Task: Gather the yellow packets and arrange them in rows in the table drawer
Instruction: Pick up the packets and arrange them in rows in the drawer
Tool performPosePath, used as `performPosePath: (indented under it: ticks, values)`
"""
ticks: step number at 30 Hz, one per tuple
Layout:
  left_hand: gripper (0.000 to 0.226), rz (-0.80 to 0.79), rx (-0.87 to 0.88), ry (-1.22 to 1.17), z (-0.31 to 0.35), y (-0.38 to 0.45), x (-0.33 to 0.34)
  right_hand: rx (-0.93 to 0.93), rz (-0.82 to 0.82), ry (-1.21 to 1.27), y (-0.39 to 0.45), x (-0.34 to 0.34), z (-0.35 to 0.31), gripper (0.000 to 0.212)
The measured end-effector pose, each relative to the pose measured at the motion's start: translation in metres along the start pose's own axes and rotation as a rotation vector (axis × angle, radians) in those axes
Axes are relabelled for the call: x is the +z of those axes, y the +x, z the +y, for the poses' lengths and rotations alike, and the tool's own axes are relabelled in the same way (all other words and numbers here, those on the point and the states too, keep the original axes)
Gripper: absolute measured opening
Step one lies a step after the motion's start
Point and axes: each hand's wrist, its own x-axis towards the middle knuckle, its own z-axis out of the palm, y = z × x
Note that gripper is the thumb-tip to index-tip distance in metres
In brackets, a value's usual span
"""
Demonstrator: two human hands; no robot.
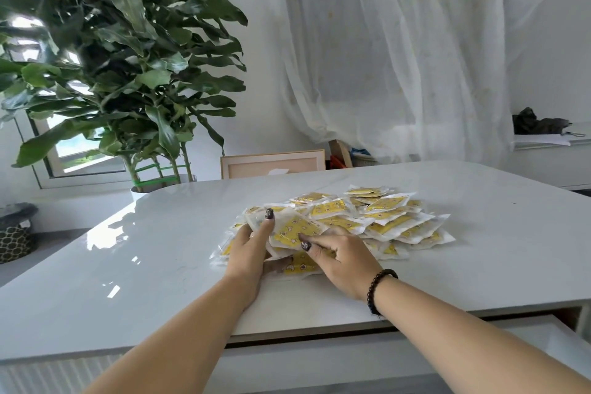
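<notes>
A heap of several yellow packets [377, 217] in clear wrappers lies on the white table [160, 249], right of centre. At the heap's near left edge my left hand [249, 249] grips a small stack of packets [292, 232], fingers over the top and thumb underneath. My right hand [339, 257] lies on the same stack from the right, its thumb pressing on the top packet. Below the table's near edge the white drawer [527, 334] stands pulled out; my forearms hide most of its inside.
A tall leafy plant [128, 73] in a white pot stands beyond the table's far left corner. A framed board [271, 163] leans behind the far edge. White curtains hang at the back. A patterned basket [16, 233] sits on the floor at the left.
</notes>
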Motion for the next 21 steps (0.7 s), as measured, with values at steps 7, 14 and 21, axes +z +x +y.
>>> performPosePath:
  ticks: [7, 14, 21]
  values:
    - [0.024, 0.015, 0.035, 0.202, -0.005, -0.006, 0.005, 0.058, 0.177, 0.047, 0.005, -0.007, 0.000, 0.020]
    - [0.016, -0.074, 0.169, 0.359, -0.006, -0.010, 0.006, 0.268, 0.208, 0.176, 0.011, -0.009, 0.006, 0.039]
    - [0.013, -0.056, 0.152, 0.393, -0.008, -0.004, 0.007, 0.231, 0.449, 0.288, 0.011, -0.010, 0.006, 0.011]
